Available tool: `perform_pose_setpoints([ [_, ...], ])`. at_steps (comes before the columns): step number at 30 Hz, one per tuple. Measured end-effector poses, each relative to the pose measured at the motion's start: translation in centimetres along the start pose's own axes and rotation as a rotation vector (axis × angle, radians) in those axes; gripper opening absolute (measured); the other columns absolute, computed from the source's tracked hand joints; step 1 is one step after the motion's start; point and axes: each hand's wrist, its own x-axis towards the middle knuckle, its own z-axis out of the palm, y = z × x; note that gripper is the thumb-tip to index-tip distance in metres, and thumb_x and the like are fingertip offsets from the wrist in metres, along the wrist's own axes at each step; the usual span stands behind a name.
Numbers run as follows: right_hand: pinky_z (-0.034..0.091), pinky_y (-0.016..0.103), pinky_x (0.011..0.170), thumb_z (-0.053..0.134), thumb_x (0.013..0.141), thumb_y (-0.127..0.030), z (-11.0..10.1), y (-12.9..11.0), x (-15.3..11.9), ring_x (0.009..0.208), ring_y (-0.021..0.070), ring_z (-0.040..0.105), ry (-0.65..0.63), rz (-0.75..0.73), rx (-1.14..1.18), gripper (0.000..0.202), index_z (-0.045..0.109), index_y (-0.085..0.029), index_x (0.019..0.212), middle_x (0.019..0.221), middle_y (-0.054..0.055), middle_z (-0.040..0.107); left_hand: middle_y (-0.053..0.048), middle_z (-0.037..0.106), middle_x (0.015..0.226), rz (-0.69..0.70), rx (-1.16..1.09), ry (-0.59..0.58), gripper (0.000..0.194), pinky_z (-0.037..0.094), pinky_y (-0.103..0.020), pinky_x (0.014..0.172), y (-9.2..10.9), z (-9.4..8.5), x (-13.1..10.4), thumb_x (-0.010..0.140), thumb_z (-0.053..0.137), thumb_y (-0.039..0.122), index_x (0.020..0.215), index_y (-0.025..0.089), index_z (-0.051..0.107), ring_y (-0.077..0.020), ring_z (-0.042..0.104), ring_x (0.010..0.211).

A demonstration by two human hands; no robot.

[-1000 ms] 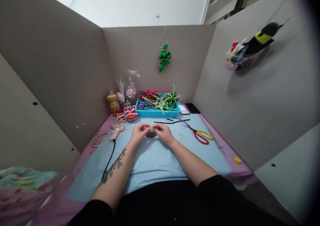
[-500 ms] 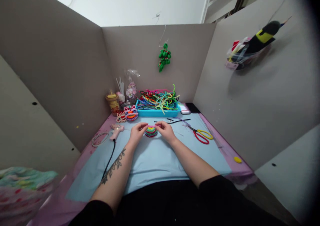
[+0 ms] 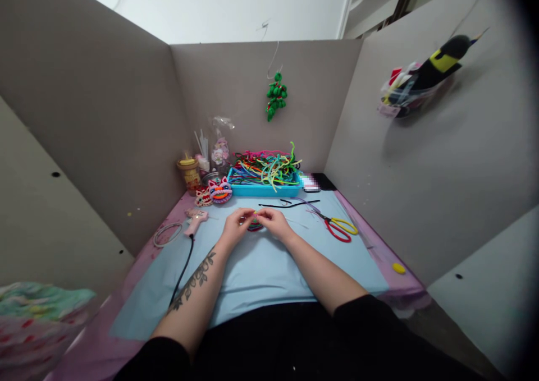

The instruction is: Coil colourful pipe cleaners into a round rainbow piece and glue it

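Observation:
Between my two hands is a small rounded piece of bent pipe cleaners (image 3: 254,225), striped in several colours and mostly covered by my fingers. My left hand (image 3: 236,224) is closed, its fingers gripping the piece from the left. From the other side my right hand (image 3: 273,223) pinches its upper edge, thumb and fingertips close to those of the left. Beyond my hands lie black pipe cleaners (image 3: 290,204). A pair of scissors (image 3: 336,227) with one red and one yellow handle rests to the right.
A blue tray (image 3: 265,191) of loose pipe cleaners stands at the back. Left of it sit pipe-cleaner animal heads (image 3: 219,191). A pink glue gun (image 3: 196,220) with its cord lies at left. A yellow disc (image 3: 398,269) is near the right edge. Grey partitions (image 3: 236,83) enclose the table.
My hands have drawn closer together over the striped piece. It shows less now, its upper part covered by my fingers.

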Motion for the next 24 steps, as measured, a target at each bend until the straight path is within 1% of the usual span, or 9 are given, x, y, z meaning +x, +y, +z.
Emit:
perform_pose_setpoints([
  [3, 0.046, 0.026, 0.064, 0.06, 0.073, -0.034, -0.16, -0.17, -0.02, 0.065, 0.0135, 0.058, -0.002, 0.011, -0.033, 0.021, 0.065, -0.014, 0.077, 0.071, 0.002, 0.065, -0.007, 0.069, 0.094, 0.112, 0.104, -0.067, 0.021, 0.048, -0.032, 0.083, 0.12, -0.18, -0.04, 0.083, 0.054, 0.029, 0.096, 0.02, 0.067, -0.0174, 0.062, 0.087],
  [5, 0.045, 0.025, 0.064, 0.06, 0.073, -0.032, -0.2, -0.28, -0.08, 0.065, 0.0134, 0.057, 0.005, -0.005, -0.077, 0.019, 0.065, -0.014, 0.077, 0.07, 0.002, 0.065, -0.006, 0.07, 0.093, 0.116, 0.124, -0.071, 0.02, 0.047, -0.032, 0.084, 0.15, -0.21, -0.04, 0.083, 0.054, 0.028, 0.094, 0.021, 0.068, -0.0175, 0.063, 0.086],
  [7, 0.044, 0.026, 0.065, 0.06, 0.074, -0.032, -0.2, -0.38, -0.15, 0.067, 0.0141, 0.058, 0.021, -0.042, -0.126, 0.019, 0.065, -0.015, 0.079, 0.071, 0.002, 0.065, -0.006, 0.071, 0.09, 0.053, 0.109, -0.043, 0.019, 0.048, -0.031, 0.08, 0.18, -0.14, -0.02, 0.081, 0.056, 0.029, 0.091, 0.019, 0.07, -0.018, 0.064, 0.082],
  [10, 0.045, 0.027, 0.07, 0.059, 0.075, -0.031, -0.19, -0.57, -0.26, 0.072, 0.0156, 0.059, 0.051, -0.111, -0.192, 0.017, 0.065, -0.016, 0.08, 0.076, 0.003, 0.066, -0.007, 0.072, 0.087, -0.093, 0.032, -0.018, 0.022, 0.049, -0.03, 0.073, 0.37, 0.02, 0.02, 0.077, 0.061, 0.033, 0.088, 0.017, 0.071, -0.0191, 0.065, 0.078],
  [15, 0.046, 0.029, 0.074, 0.059, 0.075, -0.023, -0.17, -0.87, -0.31, 0.077, 0.0169, 0.059, 0.112, -0.263, -0.3, 0.008, 0.066, -0.018, 0.077, 0.078, 0.004, 0.066, -0.008, 0.072, 0.081, -0.319, -0.181, -0.062, 0.033, 0.048, -0.028, 0.066, 0.92, 0.03, 0.15, 0.068, 0.068, 0.039, 0.086, 0.013, 0.072, -0.0184, 0.063, 0.071],
  [18, 0.045, 0.03, 0.075, 0.058, 0.077, -0.02, -0.18, -0.83, -0.29, 0.077, 0.017, 0.058, 0.097, -0.362, -0.348, 0.008, 0.066, -0.019, 0.075, 0.076, 0.003, 0.066, -0.006, 0.069, 0.067, -0.41, -0.294, -0.076, 0.035, 0.045, -0.024, 0.058, 1.02, -0.09, 0.18, 0.064, 0.071, 0.041, 0.08, 0.01, 0.071, -0.0142, 0.059, 0.059],
  [20, 0.045, 0.031, 0.076, 0.057, 0.077, -0.019, -0.19, -0.74, -0.27, 0.076, 0.0171, 0.057, 0.074, -0.402, -0.371, 0.009, 0.066, -0.02, 0.075, 0.075, 0.003, 0.066, -0.004, 0.065, 0.059, -0.462, -0.369, -0.095, 0.035, 0.042, -0.023, 0.053, 1.02, -0.17, 0.14, 0.061, 0.072, 0.041, 0.075, 0.009, 0.071, -0.0117, 0.054, 0.053],
  [24, 0.045, 0.032, 0.077, 0.057, 0.078, -0.02, -0.19, -0.67, -0.26, 0.077, 0.0177, 0.057, 0.029, -0.395, -0.375, 0.01, 0.067, -0.021, 0.078, 0.075, 0.004, 0.065, -0.004, 0.063, 0.057, -0.535, -0.475, -0.141, 0.035, 0.04, -0.022, 0.051, 0.89, -0.32, 0.06, 0.057, 0.076, 0.041, 0.071, 0.009, 0.07, -0.0104, 0.052, 0.051],
])
